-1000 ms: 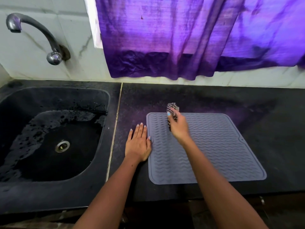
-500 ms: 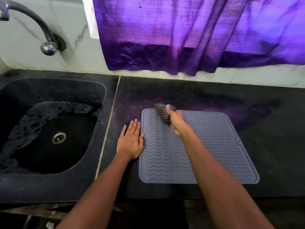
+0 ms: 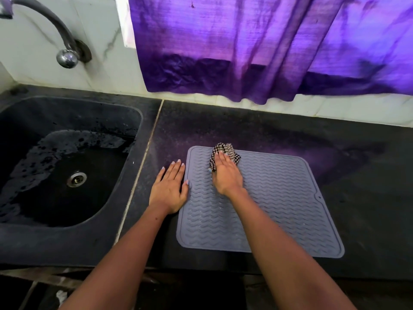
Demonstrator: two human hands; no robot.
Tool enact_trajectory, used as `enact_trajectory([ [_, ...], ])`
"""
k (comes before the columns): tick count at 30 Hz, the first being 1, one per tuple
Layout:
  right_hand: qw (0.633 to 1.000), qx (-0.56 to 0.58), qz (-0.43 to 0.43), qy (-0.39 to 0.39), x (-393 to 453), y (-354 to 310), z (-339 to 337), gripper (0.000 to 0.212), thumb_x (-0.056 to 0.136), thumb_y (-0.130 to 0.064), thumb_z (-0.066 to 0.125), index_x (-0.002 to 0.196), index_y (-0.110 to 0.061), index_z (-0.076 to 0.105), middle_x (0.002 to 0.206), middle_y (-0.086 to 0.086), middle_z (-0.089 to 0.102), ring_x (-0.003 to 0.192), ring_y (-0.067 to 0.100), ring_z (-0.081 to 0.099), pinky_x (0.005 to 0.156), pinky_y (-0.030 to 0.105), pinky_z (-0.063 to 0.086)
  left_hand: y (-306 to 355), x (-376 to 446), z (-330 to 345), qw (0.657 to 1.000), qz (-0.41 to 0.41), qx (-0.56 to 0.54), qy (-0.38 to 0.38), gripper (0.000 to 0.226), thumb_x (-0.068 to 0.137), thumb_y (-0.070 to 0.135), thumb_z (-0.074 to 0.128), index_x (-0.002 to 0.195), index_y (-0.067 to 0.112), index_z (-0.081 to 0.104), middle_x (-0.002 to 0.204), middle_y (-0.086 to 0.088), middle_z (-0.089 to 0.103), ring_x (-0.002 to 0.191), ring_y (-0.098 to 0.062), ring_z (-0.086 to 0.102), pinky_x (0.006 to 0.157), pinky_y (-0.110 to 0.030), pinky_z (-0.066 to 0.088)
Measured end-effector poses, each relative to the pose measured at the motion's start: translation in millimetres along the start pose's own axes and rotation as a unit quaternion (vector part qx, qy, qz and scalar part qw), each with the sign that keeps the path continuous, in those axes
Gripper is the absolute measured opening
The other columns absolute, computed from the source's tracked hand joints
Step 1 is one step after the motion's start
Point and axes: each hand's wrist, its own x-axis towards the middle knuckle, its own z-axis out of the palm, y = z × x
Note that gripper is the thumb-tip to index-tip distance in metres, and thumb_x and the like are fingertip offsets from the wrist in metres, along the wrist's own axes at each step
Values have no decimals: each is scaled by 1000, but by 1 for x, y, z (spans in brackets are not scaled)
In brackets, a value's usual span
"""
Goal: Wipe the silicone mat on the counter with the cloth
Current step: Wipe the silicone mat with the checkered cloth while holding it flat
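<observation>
A grey silicone mat (image 3: 277,202) with a wavy ribbed surface lies flat on the black counter (image 3: 357,175). A small black-and-white checked cloth (image 3: 225,151) is bunched at the mat's far left corner. My right hand (image 3: 225,175) presses down on the cloth, palm flat, so most of the cloth is hidden under it. My left hand (image 3: 171,186) lies flat on the counter beside the mat's left edge, fingers spread, thumb touching the rim.
A dark wet sink (image 3: 67,166) with a metal drain (image 3: 76,179) sits to the left. A curved tap (image 3: 64,52) juts from the marble wall above it. A purple curtain (image 3: 257,48) hangs over the back of the counter. The counter's front edge runs below the mat.
My right hand went from pinching the cloth at the mat's far edge to pressing it flat near the far left corner. My left hand has stayed beside the mat.
</observation>
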Motion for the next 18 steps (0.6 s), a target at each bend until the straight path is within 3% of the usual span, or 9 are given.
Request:
enact_trajectory([
  [2, 986, 160, 44, -24, 8, 3, -17, 53, 97, -25, 45, 145, -11, 29, 152, 8, 30, 141, 22, 26, 115, 31, 21, 0, 0, 0, 1000, 0, -4, 4, 82, 80, 52, -3, 149, 12, 18, 158, -1, 12, 146, -11, 6, 118, -33, -2],
  [3, 951, 291, 97, -25, 12, 6, -30, 48, 97, -27, 47, 140, -8, 39, 141, 11, 46, 131, 24, 42, 107, 31, 32, -1, -1, 0, 1000, 0, -6, 5, 82, 80, 52, -3, 149, 13, 18, 158, 0, 13, 146, -11, 6, 118, -32, -2],
  [5, 823, 529, 201, 36, 17, 14, -59, 43, 95, -28, 51, 129, -1, 52, 113, 10, 61, 104, 23, 57, 89, 32, 44, -1, -2, 0, 1000, 3, -7, 8, 82, 80, 53, -3, 149, 13, 18, 158, 0, 13, 146, -10, 6, 117, -31, -2],
  [6, 779, 577, 228, 90, 18, 22, -70, 42, 95, -28, 51, 127, -1, 53, 106, 9, 62, 98, 22, 58, 86, 34, 46, -1, -2, 0, 1000, 4, -6, 10, 83, 80, 53, -3, 149, 14, 19, 158, 1, 13, 146, -10, 6, 117, -31, -2],
  [7, 778, 567, 237, 132, 16, 28, -79, 42, 95, -29, 51, 128, -4, 53, 106, 8, 61, 99, 22, 57, 87, 35, 47, -2, -2, 0, 1000, 5, -4, 13, 83, 80, 53, -3, 149, 14, 19, 158, 1, 14, 146, -10, 7, 117, -30, -2],
  [10, 874, 412, 189, 175, -2, 38, -88, 44, 96, -29, 47, 139, -17, 43, 134, 6, 52, 122, 25, 49, 101, 36, 39, -3, 0, 3, 1000, 5, -7, 25, 82, 81, 54, 0, 148, 12, 24, 157, -1, 18, 145, -12, 11, 117, -32, 1],
  [14, 984, 149, 85, 50, -25, 48, -40, 56, 97, -30, 44, 147, -16, 25, 151, 11, 32, 136, 31, 35, 113, 42, 29, -4, 1, 5, 999, 6, -12, 35, 80, 83, 53, 5, 146, 11, 30, 155, -2, 23, 144, -14, 17, 117, -33, 5],
  [16, 998, 29, 43, 21, -28, 52, -15, 62, 98, -31, 38, 150, -12, 11, 158, 8, 9, 146, 24, 6, 120, 36, 6, -5, 1, 6, 999, 6, -12, 40, 77, 84, 52, 9, 144, 11, 33, 154, -2, 26, 144, -14, 19, 117, -33, 7],
  [18, 999, 3, 37, 32, -28, 54, -8, 64, 98, -30, 37, 150, -12, 5, 159, 5, 1, 147, 20, -3, 120, 32, -3, -5, 2, 8, 999, 2, -9, 44, 75, 85, 52, 10, 144, 11, 34, 154, -2, 27, 143, -14, 20, 117, -33, 8],
])
